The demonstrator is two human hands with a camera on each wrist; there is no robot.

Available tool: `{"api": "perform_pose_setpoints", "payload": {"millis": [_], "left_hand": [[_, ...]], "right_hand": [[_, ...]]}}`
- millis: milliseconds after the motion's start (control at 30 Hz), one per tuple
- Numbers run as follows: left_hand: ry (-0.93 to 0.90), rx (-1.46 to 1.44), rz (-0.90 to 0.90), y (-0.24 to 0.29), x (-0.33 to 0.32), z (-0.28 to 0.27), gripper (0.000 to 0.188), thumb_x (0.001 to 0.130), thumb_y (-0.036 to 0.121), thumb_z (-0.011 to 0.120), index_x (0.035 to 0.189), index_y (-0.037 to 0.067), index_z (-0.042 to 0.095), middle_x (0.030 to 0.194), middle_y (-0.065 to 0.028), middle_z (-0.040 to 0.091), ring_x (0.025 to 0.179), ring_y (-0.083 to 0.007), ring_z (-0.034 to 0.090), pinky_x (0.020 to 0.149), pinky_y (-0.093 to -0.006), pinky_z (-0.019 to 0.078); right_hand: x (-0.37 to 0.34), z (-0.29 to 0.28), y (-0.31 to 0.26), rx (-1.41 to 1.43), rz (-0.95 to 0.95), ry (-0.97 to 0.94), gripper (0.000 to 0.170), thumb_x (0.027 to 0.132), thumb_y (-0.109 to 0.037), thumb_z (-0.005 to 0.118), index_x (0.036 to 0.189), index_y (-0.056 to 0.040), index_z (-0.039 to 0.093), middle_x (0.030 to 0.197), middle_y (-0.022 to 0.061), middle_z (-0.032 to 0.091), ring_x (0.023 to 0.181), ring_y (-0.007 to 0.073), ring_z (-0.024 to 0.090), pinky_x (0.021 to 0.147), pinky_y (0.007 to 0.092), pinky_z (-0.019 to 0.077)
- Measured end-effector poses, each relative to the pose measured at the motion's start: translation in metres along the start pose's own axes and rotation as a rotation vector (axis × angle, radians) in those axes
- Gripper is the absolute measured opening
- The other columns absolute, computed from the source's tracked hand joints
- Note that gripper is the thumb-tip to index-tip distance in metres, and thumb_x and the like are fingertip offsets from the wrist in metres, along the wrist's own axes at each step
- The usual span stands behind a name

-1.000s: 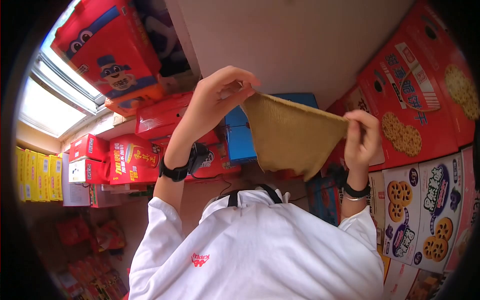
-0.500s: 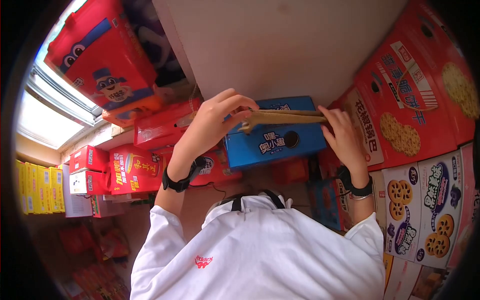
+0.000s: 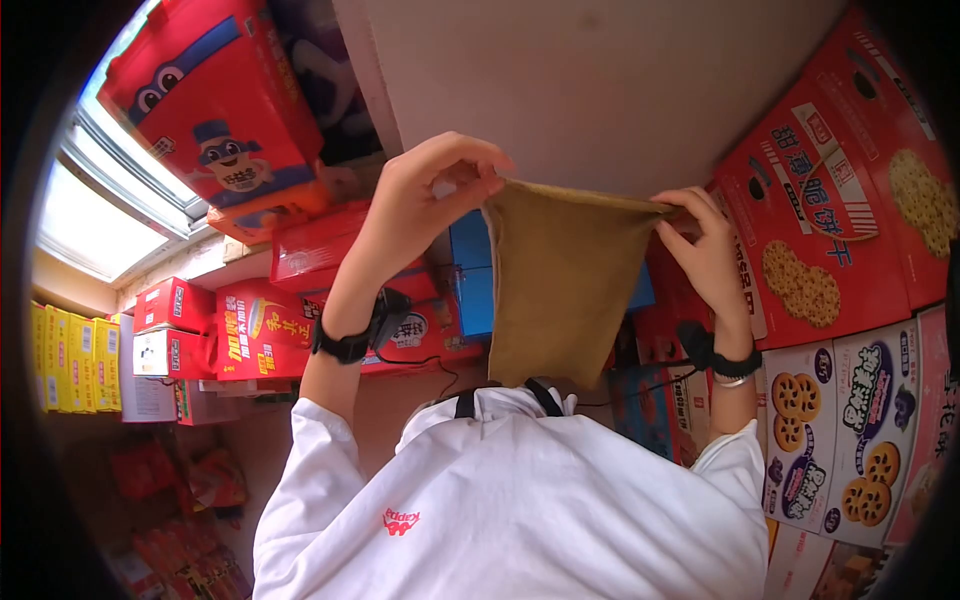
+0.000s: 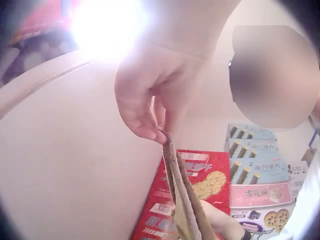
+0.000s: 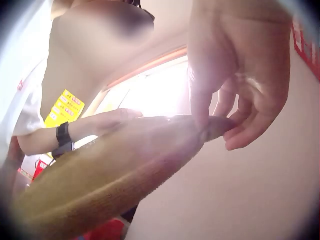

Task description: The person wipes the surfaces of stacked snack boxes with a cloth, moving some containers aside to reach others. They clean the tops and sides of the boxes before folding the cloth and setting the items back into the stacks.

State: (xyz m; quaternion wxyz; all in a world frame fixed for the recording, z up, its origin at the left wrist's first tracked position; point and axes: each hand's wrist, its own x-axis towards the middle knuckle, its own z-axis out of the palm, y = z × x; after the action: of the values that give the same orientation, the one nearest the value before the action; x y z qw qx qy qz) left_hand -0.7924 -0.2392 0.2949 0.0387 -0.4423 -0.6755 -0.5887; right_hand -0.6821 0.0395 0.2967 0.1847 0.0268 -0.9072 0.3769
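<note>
A thin mustard-brown cloth hangs spread between my two hands, its upper edge stretched nearly level and its lower part falling toward my chest. My left hand pinches the upper left corner between thumb and fingertips. At the opposite corner, my right hand pinches the edge with thumb and fingers. The left wrist view shows the cloth almost edge-on, in folded layers below the left fingertips. In the right wrist view the cloth slopes away from the right hand, bunched at the pinch.
Behind the cloth stands a blue box, partly hidden. Red cracker cartons and white cookie cartons line the right. On the left are a red gift box, red drink packs and yellow boxes by a bright window.
The cloth was spread, then swung up nearly edge-on half a second ago, uncovering the blue box's front. Now it hangs down spread again, with both hands still at its upper edge.
</note>
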Motion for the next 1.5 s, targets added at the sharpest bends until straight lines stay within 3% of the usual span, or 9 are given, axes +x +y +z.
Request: {"api": "perform_pose_setpoints", "payload": {"millis": [333,500,600,833,1000,1133,1300,1367,1500], "left_hand": [[0.044,-0.053,-0.14,-0.033,-0.02,0.005,0.016,0.078,-0.006,0.059,0.092,0.001,0.06,0.088,-0.0049,0.061,0.078,-0.0112,0.06,0.068,-0.0232,0.0486],[-0.09,0.117,-0.282,-0.069,-0.104,0.046,0.019,0.073,-0.003,0.063,0.091,0.004,0.061,0.079,-0.0079,0.057,0.068,-0.0176,0.057,0.062,-0.0266,0.0476],[-0.126,0.096,-0.437,-0.08,-0.147,0.068,0.017,0.075,0.0,0.063,0.091,0.004,0.061,0.079,-0.0085,0.057,0.069,-0.0187,0.058,0.062,-0.0274,0.0475],[-0.282,0.033,-0.566,-0.098,-0.148,0.07,0.015,0.078,0.004,0.062,0.093,0.003,0.062,0.084,-0.0086,0.061,0.07,-0.0164,0.059,0.062,-0.0263,0.0475],[-0.182,0.069,-0.537,-0.174,-0.124,0.076,0.015,0.079,0.006,0.061,0.094,0.002,0.061,0.084,-0.0087,0.062,0.073,-0.0141,0.061,0.063,-0.0253,0.0474],[-0.163,0.255,-0.54,-0.24,-0.126,0.09,0.021,0.076,0.005,0.062,0.096,0.001,0.06,0.077,-0.0132,0.062,0.071,-0.0226,0.062,0.063,-0.0319,0.0478],[-0.158,0.317,-0.619,-0.248,-0.128,0.098,0.024,0.074,0.006,0.062,0.098,0.003,0.059,0.075,-0.0151,0.06,0.073,-0.031,0.059,0.067,-0.037,0.0469],[-0.136,0.366,-0.583,-0.248,-0.134,0.099,0.025,0.073,0.009,0.064,0.096,0.004,0.058,0.083,-0.0156,0.056,0.08,-0.0311,0.058,0.071,-0.0372,0.0463],[-0.182,0.431,-0.608,-0.239,-0.135,0.098,0.026,0.071,0.012,0.066,0.094,0.005,0.058,0.092,-0.0158,0.051,0.085,-0.0324,0.055,0.075,-0.0376,0.0458]], "right_hand": [[0.011,0.026,0.027,0.237,-0.044,0.041,0.015,0.08,0.0,0.057,0.095,-0.0001,0.059,0.09,0.0061,0.057,0.081,0.0136,0.058,0.073,0.0248,0.047],[-0.043,0.06,0.071,0.126,0.039,-0.209,0.01,0.077,-0.002,0.06,0.087,-0.0005,0.062,0.083,0.0084,0.061,0.078,0.0158,0.06,0.069,0.0253,0.0463],[-0.087,0.083,0.095,0.253,0.279,-0.356,0.012,0.08,-0.006,0.06,0.089,-0.0007,0.064,0.082,0.0066,0.063,0.072,0.0117,0.06,0.064,0.0244,0.0467],[-0.106,0.1,0.114,0.316,0.414,-0.524,0.013,0.082,-0.008,0.058,0.09,0.0009,0.064,0.081,0.007,0.065,0.076,0.0126,0.061,0.068,0.0253,0.0472],[-0.078,0.136,0.169,0.253,0.332,-0.378,0.015,0.081,-0.01,0.059,0.09,0.0009,0.063,0.082,0.0123,0.065,0.078,0.0187,0.063,0.069,0.0282,0.0475],[-0.054,0.182,0.216,0.229,0.371,-0.271,0.015,0.08,-0.009,0.061,0.091,0.0004,0.062,0.077,0.0081,0.064,0.073,0.0123,0.06,0.062,0.0262,0.047],[-0.053,0.206,0.231,0.015,0.433,-0.248,0.022,0.075,-0.014,0.065,0.092,-0.0005,0.062,0.076,0.0099,0.064,0.069,0.0168,0.061,0.06,0.028,0.047],[-0.054,0.205,0.233,0.271,0.508,-0.256,0.023,0.073,-0.016,0.067,0.092,-0.0021,0.062,0.077,0.011,0.063,0.07,0.0198,0.061,0.062,0.0299,0.047],[-0.059,0.208,0.23,0.165,0.369,-0.255,0.022,0.072,-0.016,0.068,0.089,-0.0035,0.062,0.077,0.0121,0.062,0.073,0.0234,0.06,0.066,0.0323,0.0464]]}}
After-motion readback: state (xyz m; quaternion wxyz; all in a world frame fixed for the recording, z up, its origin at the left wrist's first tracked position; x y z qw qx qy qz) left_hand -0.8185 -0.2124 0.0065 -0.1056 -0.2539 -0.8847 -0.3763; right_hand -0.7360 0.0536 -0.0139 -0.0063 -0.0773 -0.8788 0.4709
